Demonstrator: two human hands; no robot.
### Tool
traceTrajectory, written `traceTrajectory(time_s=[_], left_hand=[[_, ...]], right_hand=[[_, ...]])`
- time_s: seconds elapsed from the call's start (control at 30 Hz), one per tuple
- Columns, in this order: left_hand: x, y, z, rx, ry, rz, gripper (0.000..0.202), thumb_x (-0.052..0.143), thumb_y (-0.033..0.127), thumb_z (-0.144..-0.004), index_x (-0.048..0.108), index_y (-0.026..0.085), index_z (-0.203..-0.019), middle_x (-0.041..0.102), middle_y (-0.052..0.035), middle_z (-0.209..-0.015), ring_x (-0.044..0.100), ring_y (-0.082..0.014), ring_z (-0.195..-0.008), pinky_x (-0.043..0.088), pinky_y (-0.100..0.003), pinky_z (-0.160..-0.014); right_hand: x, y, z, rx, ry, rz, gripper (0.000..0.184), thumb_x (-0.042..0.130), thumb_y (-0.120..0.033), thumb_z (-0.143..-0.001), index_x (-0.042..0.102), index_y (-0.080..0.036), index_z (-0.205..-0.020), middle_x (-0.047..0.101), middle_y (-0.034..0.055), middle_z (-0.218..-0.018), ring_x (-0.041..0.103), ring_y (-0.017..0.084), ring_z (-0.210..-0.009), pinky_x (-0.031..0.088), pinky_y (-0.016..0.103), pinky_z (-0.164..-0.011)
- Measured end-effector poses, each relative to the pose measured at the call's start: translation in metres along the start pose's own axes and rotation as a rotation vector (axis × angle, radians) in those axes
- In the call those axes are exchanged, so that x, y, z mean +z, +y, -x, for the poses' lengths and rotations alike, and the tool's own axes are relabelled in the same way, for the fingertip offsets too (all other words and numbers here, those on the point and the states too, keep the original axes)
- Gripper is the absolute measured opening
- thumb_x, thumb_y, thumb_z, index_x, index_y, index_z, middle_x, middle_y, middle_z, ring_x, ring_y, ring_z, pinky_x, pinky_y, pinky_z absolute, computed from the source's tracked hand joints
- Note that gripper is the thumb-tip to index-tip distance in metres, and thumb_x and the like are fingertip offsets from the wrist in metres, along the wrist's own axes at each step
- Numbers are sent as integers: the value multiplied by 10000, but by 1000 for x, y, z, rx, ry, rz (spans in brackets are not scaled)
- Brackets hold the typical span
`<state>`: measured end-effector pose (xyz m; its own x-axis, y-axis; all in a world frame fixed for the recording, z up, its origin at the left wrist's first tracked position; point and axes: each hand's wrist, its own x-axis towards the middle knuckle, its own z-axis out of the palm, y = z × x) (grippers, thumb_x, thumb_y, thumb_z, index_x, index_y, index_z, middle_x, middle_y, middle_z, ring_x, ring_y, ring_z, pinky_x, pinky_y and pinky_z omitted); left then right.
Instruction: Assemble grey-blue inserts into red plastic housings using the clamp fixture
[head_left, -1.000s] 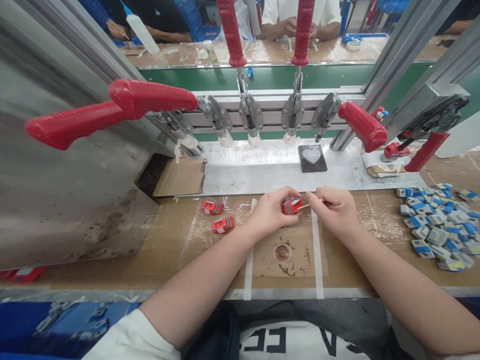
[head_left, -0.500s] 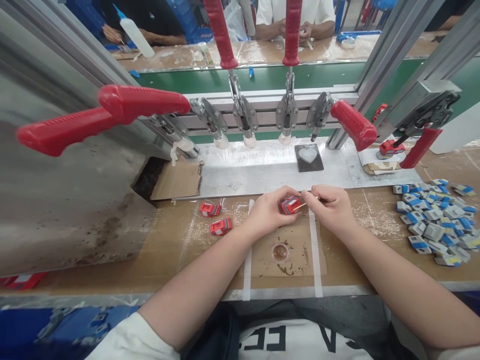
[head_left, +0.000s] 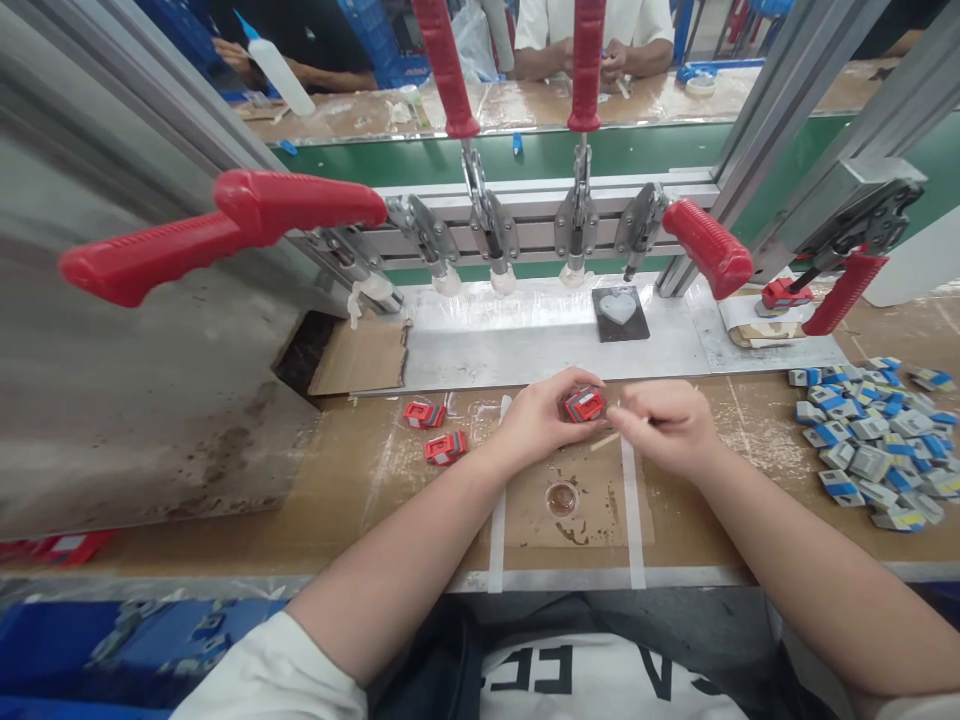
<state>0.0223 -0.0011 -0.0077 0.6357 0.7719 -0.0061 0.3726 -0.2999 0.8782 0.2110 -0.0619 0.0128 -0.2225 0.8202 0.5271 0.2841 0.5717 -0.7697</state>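
Between the fingers and thumb of my left hand [head_left: 541, 420] is a small red and grey plastic part [head_left: 584, 404], its recessed side facing up. My right hand [head_left: 667, 425] is closed on a thin wooden stick [head_left: 604, 441], whose end slants down to the left, just off the red part. Below the hands, a small round clear dish [head_left: 562, 499] with brownish liquid sits on a stained cardboard sheet [head_left: 525, 525] edged by white tape. Two similar red parts, one farther back [head_left: 424, 414] and one nearer [head_left: 445, 448], lie left of my left hand.
Toggle clamps with red handles [head_left: 300, 210] overhang a metal plate [head_left: 480, 350] behind my hands. A heart-marked dark block [head_left: 619, 312] rests on it. Many grey, blue and yellow parts [head_left: 870, 462] are heaped at right. Co-workers' hands [head_left: 615, 60] show across the bench.
The stick's tip has come away from the red part and now points lower. My right hand has shifted slightly right and down; the left still holds the part.
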Motion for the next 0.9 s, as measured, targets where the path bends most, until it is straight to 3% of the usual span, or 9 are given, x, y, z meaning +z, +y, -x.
traceTrajectory(time_s=[0.1,0.33,0.6,0.9], left_hand=[[0,0,0,-10,5,17,411,773,279,-769,647,283,-1161,726,24,-1036,663,-174,-893,484,-263,-801],[-1,1,0,-5,-8,23,380,769,370,-793,643,299,-1145,707,34,-954,639,-165,-840,484,-260,-752],[-1,-1,1,11,-9,6,370,776,381,-807,629,312,-1139,728,41,-1039,662,-172,-916,491,-281,-838],[-2,1,1,2,-12,9,359,767,390,-811,630,314,-1134,722,47,-996,652,-163,-868,487,-271,-784]], right_hand=[[10,-1,5,-97,-275,-45,469,586,-172,-953,295,-211,-587,306,-61,-552,305,92,-517,247,273,-519],[28,3,12,-159,-451,14,449,595,-177,-968,328,-207,-608,326,-70,-561,290,101,-548,253,273,-560],[31,-2,11,-149,-496,63,426,555,-177,-986,370,-208,-604,373,-63,-542,342,101,-527,262,272,-560],[32,-3,11,-136,-457,-5,452,593,-140,-954,316,-206,-603,308,-73,-548,300,91,-527,241,272,-543]])
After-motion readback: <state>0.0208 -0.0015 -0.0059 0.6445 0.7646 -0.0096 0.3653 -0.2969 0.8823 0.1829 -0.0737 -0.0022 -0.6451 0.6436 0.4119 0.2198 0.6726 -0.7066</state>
